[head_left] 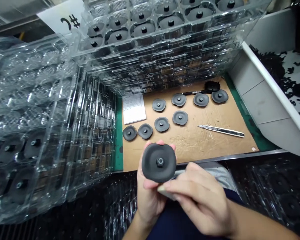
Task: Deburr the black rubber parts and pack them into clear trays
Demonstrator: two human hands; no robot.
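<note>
My left hand [150, 200] grips a black rubber disc [152, 170] by its edge, with the raised centre stud facing up. Close to the disc's lower right edge, my right hand [205, 200] has its fingers pinched together. A small pale piece shows at those fingertips; its kind is hard to make out. Beyond the hands, several similar discs lie on the brown cardboard [190, 146], among them a nearby disc [161, 124] and another disc [145, 131]. To their right rests a slim utility knife [221, 130], touched by neither hand.
Stacked clear plastic trays [150, 63] holding discs rise at the back, with another tray stack [90, 133] on the left. A paper pad [133, 108] and a black pen-like tool [190, 93] lie on the cardboard. Black scraps fill a white bin [277, 96] at right.
</note>
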